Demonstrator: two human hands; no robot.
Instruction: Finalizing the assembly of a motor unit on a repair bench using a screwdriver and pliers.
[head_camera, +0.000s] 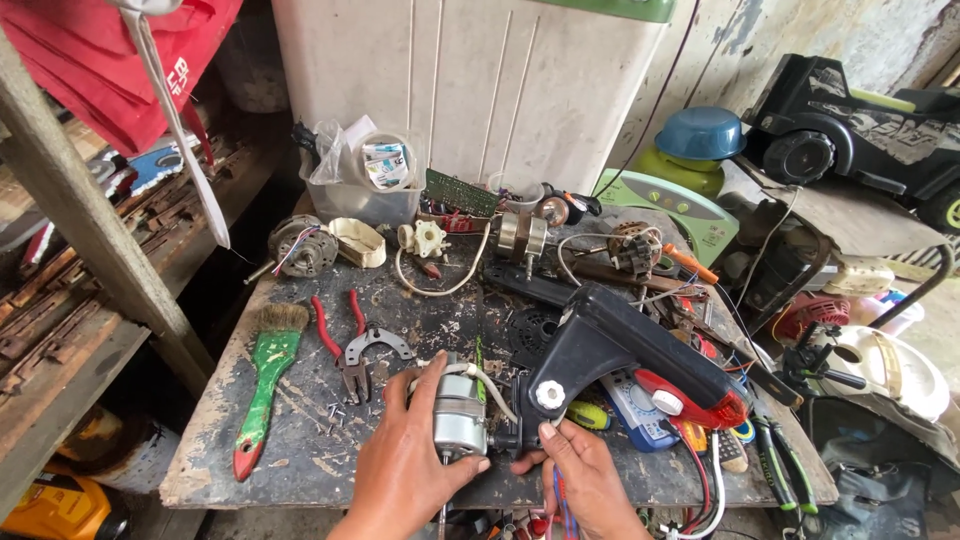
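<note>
Here, at the near edge of the cluttered workbench (300, 440), a small silver motor (458, 415) is clasped by the left hand (405, 455), the fingers wrapped around its casing. Just to its right, the black fan housing (610, 350) is steadied at its base by the right hand (585, 475), the thumb pressed under a white knob (548, 394). The two hands are held close together, each closed on its own part. The step in hand is judged to be the fitting or freeing of the motor at the housing; a firm hold and careful alignment are called for next. Red-handled pliers (345, 345) and a green-handled brush (265, 385) are left lying to the left.
</note>
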